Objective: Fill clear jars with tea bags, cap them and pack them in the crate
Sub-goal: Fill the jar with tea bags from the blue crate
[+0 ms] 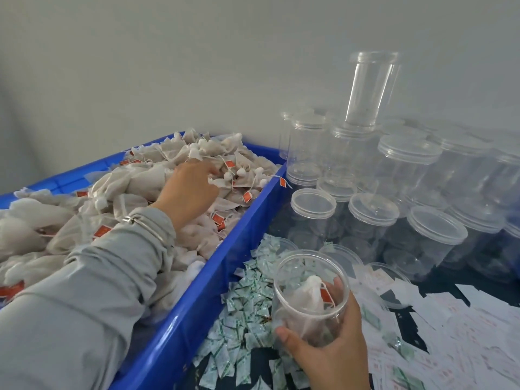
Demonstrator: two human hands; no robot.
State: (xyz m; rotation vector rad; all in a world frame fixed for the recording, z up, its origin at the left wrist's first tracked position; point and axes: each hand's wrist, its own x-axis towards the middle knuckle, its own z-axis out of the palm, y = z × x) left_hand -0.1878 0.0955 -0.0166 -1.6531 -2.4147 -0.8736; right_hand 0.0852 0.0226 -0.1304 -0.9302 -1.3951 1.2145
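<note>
Holding an open jar [309,299] near the bottom right, the right hand [329,342] has its thumb and fingers curled round the clear sides. One tea bag [308,294] sits inside it, so this jar is only just started and has no lid yet.

Small green and white packets [244,313] lie in a heap under and beside the jar. White paper slips [450,327] are spread out to the right. A few loose lids [342,257] lie just past the jar.

On the left is a big blue bin [225,263] piled with tea bags [135,204]. The left hand [188,190], in a grey sleeve [92,291], reaches into the pile. Its fingertips dig into the bags, and I cannot tell if they have one yet.

Far right, many empty jars with lids [374,218] stand close together, and one tall jar [368,88] is stacked on top. I think nearly all the filling is still to do. No crate for packing shows. The packets crowd the spot where the jar would stand.
</note>
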